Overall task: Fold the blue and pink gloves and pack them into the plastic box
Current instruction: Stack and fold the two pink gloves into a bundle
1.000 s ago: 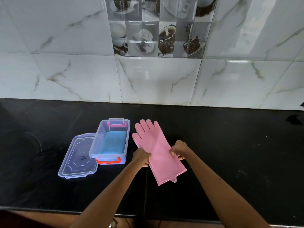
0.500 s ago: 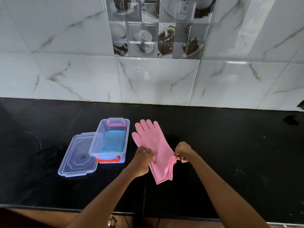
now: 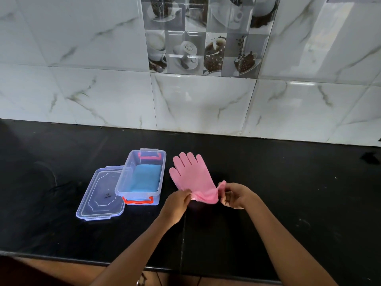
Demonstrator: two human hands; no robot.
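A pink glove lies on the black counter, fingers pointing toward the wall. Its cuff end is lifted and bunched toward the palm. My left hand pinches the cuff's left edge and my right hand pinches its right edge. To the left stands a clear plastic box with orange handles. A folded blue glove lies inside it.
The box's clear lid lies flat against the box's left side. The black counter ends at a marble-tiled wall behind and at a front edge near me.
Both hands have lifted the pink glove's cuff off the counter and carried it up toward the glove's palm, shortening the flat part. Box, lid and blue glove have not moved.
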